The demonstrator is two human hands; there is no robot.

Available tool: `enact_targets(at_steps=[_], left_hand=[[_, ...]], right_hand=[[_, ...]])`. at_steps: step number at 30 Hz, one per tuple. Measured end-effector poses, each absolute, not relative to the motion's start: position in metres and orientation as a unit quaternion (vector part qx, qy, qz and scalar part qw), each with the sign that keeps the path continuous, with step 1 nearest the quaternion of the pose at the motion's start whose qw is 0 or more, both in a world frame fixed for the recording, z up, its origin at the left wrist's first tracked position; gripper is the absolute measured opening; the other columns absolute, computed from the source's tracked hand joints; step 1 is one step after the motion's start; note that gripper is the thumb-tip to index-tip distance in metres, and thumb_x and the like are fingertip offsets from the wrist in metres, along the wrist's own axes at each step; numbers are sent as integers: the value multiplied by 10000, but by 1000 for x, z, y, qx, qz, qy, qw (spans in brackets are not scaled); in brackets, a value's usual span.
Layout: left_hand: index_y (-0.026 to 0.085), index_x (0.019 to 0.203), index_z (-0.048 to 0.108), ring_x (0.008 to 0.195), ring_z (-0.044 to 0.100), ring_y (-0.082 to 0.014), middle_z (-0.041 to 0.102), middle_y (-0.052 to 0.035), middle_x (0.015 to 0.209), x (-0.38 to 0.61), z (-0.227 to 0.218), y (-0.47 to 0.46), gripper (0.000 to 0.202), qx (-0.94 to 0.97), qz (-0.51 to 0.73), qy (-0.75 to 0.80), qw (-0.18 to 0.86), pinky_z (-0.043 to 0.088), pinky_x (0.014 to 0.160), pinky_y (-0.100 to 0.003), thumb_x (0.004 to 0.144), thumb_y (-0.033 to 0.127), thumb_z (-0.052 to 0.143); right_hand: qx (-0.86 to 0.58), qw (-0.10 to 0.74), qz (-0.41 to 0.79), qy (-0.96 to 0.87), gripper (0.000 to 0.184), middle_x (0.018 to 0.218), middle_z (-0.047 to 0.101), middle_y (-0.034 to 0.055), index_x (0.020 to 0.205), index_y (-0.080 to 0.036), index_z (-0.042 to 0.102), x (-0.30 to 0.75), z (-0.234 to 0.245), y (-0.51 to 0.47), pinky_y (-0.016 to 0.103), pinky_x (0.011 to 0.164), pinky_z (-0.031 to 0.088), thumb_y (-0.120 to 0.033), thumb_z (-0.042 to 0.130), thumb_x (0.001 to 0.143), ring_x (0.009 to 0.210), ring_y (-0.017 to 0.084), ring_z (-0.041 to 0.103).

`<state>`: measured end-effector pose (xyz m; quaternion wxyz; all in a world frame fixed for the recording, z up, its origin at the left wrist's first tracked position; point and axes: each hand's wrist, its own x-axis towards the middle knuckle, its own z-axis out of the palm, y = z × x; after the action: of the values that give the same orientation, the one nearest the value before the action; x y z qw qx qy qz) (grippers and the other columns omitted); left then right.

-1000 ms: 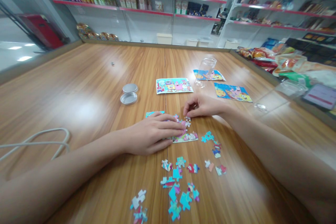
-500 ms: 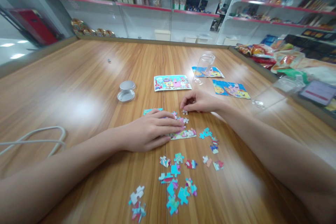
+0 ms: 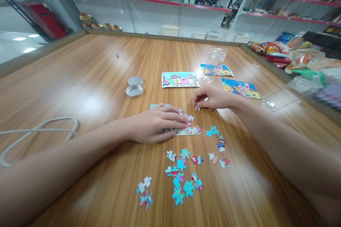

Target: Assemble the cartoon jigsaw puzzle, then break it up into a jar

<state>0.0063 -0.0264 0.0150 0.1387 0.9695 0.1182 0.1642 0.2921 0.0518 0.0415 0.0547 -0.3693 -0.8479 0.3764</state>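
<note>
My left hand [image 3: 162, 123] lies flat, fingers stretched out, over a partly joined jigsaw puzzle [image 3: 195, 130] and hides much of it. To its right, my right hand [image 3: 209, 98] pinches a small puzzle piece [image 3: 197, 108] just above or on the table, a little apart from the joined part. Nearer to me lie several loose pieces, among them a turquoise piece [image 3: 189, 188], a red and blue piece [image 3: 197, 160] and a whitish piece [image 3: 144, 184]. A cartoon picture card [image 3: 180, 79] lies flat beyond my hands.
Two round metal lids [image 3: 134, 91] lie left of the card. Two blue picture sheets [image 3: 241, 88] and clear plastic tubes [image 3: 215, 58] are at the right. A white cable [image 3: 39, 129] curls at the left. Snack bags [image 3: 274, 51] are piled beyond the table's right edge.
My right hand has drawn slightly away from the joined puzzle with the piece in its fingers. My left hand stays on the puzzle. The view has shifted a little.
</note>
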Motion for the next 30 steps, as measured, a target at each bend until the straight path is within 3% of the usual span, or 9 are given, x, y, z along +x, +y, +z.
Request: enact_targets(at_steps=[4,7,9,11,13,18,25,28,30], left_hand=[[273,1388,572,1270,546,-271,620,-74,1400,7,19,-26,425,968,164,120,150,448,1048,-444,966,235,546],[264,1325,615,1259,555,-268,651,-77,1350,8,20,-25,372,967,167,112,154,446,1039,-432,959,232,553],[247,1232,663,1239,560,-272,675,-79,1299,8,19,-25,300,969,164,109,152,441,1034,-433,952,229,557],[237,1173,683,1227,559,-278,672,-82,1299,7,18,-24,258,969,165,109,149,434,1037,-444,946,230,560],[244,1243,655,1247,547,-284,636,-85,1366,6,16,-23,309,969,163,109,150,429,1047,-455,949,238,561],[270,1469,485,1313,504,-288,579,-73,1449,5,13,-22,499,971,156,108,149,415,1077,-464,974,245,543],[273,1463,495,1308,509,-288,588,-70,1441,5,12,-21,498,968,168,105,157,420,1074,-464,969,240,547],[278,1459,499,1314,506,-288,592,-68,1436,4,11,-21,497,965,173,109,162,427,1067,-459,967,248,559],[288,1448,513,1308,514,-289,597,-68,1430,4,11,-21,494,965,178,108,162,433,1062,-461,959,251,573]], right_hand=[[-356,78,276,-889,125,801,713,44,879,-137,710,284,51,43,245,604,441,-160,652,771,663,124,598],[-310,85,218,-921,124,777,715,38,865,-148,734,264,64,10,259,611,400,-152,629,798,669,130,595],[-278,50,196,-939,127,710,701,30,813,-160,739,245,71,-22,275,569,350,-207,624,840,601,127,565],[-269,31,158,-949,225,722,712,66,789,-151,738,227,72,-54,302,554,309,-357,675,855,618,165,576],[-267,12,133,-954,318,707,710,95,758,-134,731,214,68,-77,316,550,283,-443,720,830,603,182,569],[-251,-10,110,-962,172,685,695,81,733,-126,709,206,54,-92,317,525,240,-252,703,851,539,146,508],[-236,-30,114,-965,56,771,716,78,824,-119,700,211,64,-87,310,526,308,-145,652,837,599,162,573],[-178,-23,139,-974,164,926,735,73,985,-137,683,216,68,-80,304,594,364,-88,608,848,755,175,628],[-147,-26,148,-978,174,975,730,62,996,-167,674,218,70,-76,298,614,368,-88,590,866,799,170,625]])
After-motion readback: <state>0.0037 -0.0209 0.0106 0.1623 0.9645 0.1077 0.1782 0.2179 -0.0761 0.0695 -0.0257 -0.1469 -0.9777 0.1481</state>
